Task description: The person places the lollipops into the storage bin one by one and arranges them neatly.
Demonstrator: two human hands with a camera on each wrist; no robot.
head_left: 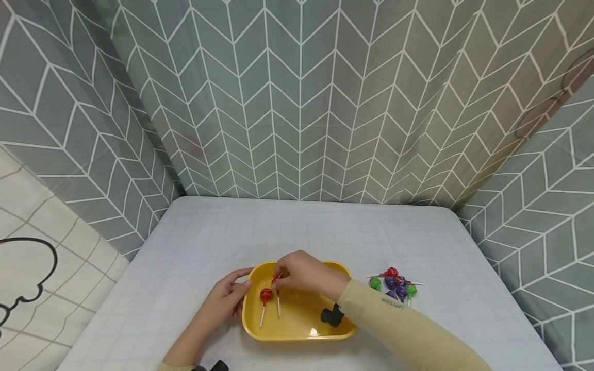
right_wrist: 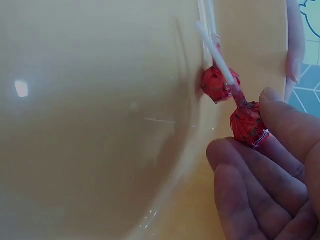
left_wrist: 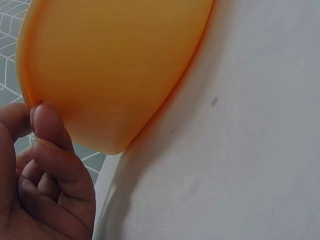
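Observation:
My left hand (head_left: 226,296) pinches the left rim of a yellow tray (head_left: 320,330); the left wrist view shows thumb and fingers on the tray's edge (left_wrist: 115,142). Over the tray's left part, my right hand (head_left: 301,273) holds a red-wrapped lollipop (right_wrist: 248,122) by its candy end, between thumb and fingers. Its white stick points toward the near side of the tray. Just left of it, a second red lollipop (head_left: 266,294) lies in the tray, stick also toward the near side. In the right wrist view this other lollipop (right_wrist: 218,84) sits right behind the held one.
To the right of the tray, a loose pile of lollipops (head_left: 396,283) in red, green and purple wrappers lies on the white-covered table (head_left: 223,232). Behind the table hangs a grey patterned curtain (head_left: 297,103). My right forearm reaches across the tray's right side.

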